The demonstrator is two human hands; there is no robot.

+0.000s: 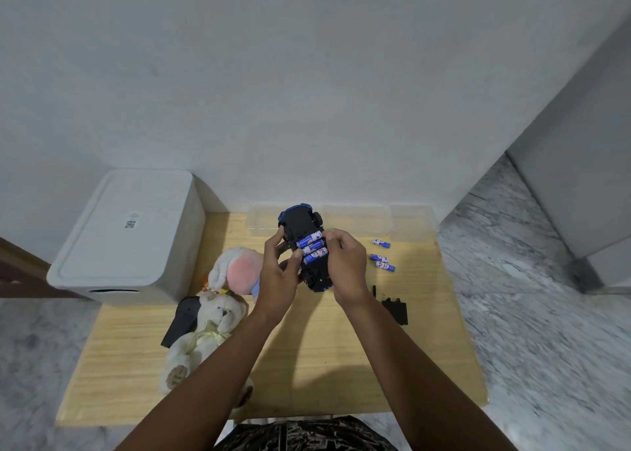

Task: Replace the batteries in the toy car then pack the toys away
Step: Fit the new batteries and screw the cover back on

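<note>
Because the battery bay sits in its underside, the toy car (305, 242) is held belly-up above the middle of the counter (307, 355), clear of the wood. The left hand (278, 273) cradles its left flank, fingers (277, 242) curled round the chassis to steady it. The right hand (345, 266) grips the opposite flank, fingertips bent onto the end of the three batteries in the bay (312, 247), probably pressing the far one home, though the contact itself is too small to be sure. Three loose batteries (382, 256) lie on the counter just right of the car, set apart from the work. A black cover (396, 309), likely the bay lid, rests nearer the person, within reach of the right hand.

Two plush toys (218, 300) lie at the left edge, over a dark flat thing. A clear plastic box (355, 220) stands at the back against a plain pale wall. A lidded white bin (129, 235) stands beside the counter, and the floor is grey marble-patterned tile.
</note>
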